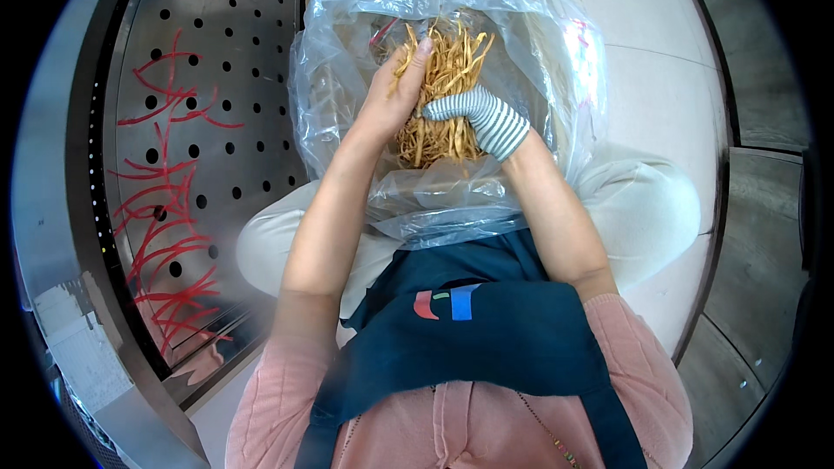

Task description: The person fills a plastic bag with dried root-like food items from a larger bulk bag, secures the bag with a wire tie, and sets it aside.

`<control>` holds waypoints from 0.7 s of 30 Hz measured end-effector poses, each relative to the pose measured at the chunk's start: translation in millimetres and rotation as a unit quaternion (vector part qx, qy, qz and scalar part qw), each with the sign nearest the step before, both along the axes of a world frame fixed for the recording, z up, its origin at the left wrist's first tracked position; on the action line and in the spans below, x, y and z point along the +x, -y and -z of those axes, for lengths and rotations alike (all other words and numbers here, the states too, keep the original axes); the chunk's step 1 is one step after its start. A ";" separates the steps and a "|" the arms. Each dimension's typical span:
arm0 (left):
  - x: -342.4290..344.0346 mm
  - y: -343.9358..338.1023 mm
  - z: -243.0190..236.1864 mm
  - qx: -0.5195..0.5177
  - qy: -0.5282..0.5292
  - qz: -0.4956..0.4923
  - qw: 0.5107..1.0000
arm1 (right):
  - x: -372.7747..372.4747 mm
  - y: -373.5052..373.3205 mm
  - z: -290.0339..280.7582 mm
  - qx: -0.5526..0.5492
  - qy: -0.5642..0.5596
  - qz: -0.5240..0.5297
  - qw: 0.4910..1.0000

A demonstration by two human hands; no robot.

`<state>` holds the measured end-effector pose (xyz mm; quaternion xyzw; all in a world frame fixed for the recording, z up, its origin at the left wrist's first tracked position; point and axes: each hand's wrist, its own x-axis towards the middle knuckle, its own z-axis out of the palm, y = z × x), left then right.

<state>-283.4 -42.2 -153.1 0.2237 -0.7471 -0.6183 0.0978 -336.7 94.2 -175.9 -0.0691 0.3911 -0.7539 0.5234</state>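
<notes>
1. Grey-and-white striped glove [503, 128] covers your right hand [478, 111], clamped around a bundle of yellow-brown strands [449, 71].
2. Your bare left hand [395, 91] grips the bundle's left side.
3. Clear plastic bag [328, 87] opens around the bundle.
4. Left of the bag, you have a red-scrawled perforated metal panel [245, 143].

Plant bundle [447, 69]: golden yellow, brownish. Glove [491, 122]: grey-and-white stripes. Bag [334, 61]: clear, bluish. Apron [486, 347]: dark teal; red, green, blue patches [465, 303]. Shirt [638, 373]: pink. Trousers [647, 208]: off-white. Panel [246, 127]: silver grey, red-scrawled.
</notes>
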 end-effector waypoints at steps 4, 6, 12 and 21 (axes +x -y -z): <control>4.5 4.9 -28.5 0.283 0.013 -0.026 0.959 | -2.7 -1.4 7.0 -0.004 -0.122 -0.007 0.993; 3.1 4.1 -28.5 0.229 0.026 -0.048 0.972 | -4.9 1.6 14.2 0.030 -0.178 -0.017 0.984; -4.4 16.3 -3.7 0.227 0.050 -0.074 0.970 | -3.7 6.5 22.6 0.068 -0.195 -0.070 0.976; -6.4 80.0 -14.7 0.326 -0.082 -0.211 0.918 | -11.4 -4.3 22.9 0.069 -0.073 -0.021 0.995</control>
